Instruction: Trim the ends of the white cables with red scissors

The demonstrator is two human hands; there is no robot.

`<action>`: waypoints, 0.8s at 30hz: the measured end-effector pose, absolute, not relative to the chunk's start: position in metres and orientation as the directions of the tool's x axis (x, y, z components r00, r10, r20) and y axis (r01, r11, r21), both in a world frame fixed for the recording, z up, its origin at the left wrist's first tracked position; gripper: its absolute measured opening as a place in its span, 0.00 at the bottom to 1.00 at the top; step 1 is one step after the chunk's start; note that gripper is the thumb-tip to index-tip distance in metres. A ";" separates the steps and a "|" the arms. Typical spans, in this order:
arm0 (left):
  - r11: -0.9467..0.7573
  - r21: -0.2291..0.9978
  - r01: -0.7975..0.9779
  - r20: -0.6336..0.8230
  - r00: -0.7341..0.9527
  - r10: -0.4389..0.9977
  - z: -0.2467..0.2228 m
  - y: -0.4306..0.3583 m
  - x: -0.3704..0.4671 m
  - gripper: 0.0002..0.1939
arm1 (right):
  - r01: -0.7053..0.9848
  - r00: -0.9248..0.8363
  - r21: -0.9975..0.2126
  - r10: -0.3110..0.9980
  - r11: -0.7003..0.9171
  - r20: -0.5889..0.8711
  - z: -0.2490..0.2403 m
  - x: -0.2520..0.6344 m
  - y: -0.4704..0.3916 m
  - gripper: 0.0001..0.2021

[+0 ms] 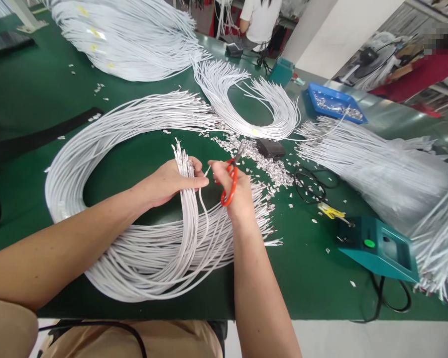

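Note:
My left hand (175, 180) is closed around a bunch of white cables (188, 214), their stripped ends pointing up above the thumb. Red-handled scissors (230, 186) rest in my right hand (235, 186), their blades pointing up and away. Between the two hands, the tip of a single white cable (208, 171) stands at my right fingertips; whether they pinch it is hard to make out. The bunch rises from a large curved bundle of white cables (134, 258) lying on the green table (302, 283).
Small white scraps (261, 159) lie in a heap beyond my right hand, beside a black block (271, 148). A teal machine (381, 248) with a black cord sits at right. A blue tray (334, 103) and more cable bundles (127, 40) lie farther back. Two people are in the background.

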State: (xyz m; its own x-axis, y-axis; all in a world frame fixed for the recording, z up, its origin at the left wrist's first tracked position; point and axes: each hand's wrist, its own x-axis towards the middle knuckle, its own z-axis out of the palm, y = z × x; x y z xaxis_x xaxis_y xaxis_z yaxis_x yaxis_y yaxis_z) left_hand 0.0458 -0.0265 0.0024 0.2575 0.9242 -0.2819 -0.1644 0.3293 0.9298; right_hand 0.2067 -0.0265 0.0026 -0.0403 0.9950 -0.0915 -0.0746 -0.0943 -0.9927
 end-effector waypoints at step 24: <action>0.447 0.878 -0.172 -0.369 0.352 0.860 0.001 -0.025 0.036 0.27 | 0.168 -0.221 -0.985 0.972 -0.037 -0.075 0.006 0.221 -0.024 0.08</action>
State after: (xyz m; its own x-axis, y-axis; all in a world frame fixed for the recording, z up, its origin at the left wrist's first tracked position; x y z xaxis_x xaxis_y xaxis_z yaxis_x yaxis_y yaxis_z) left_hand 0.0362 -0.0246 0.0015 0.3515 0.8604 -0.3691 -0.1722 0.4469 0.8779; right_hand 0.2210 -0.0242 0.0055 -0.2207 0.9725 -0.0745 0.1677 -0.0374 -0.9851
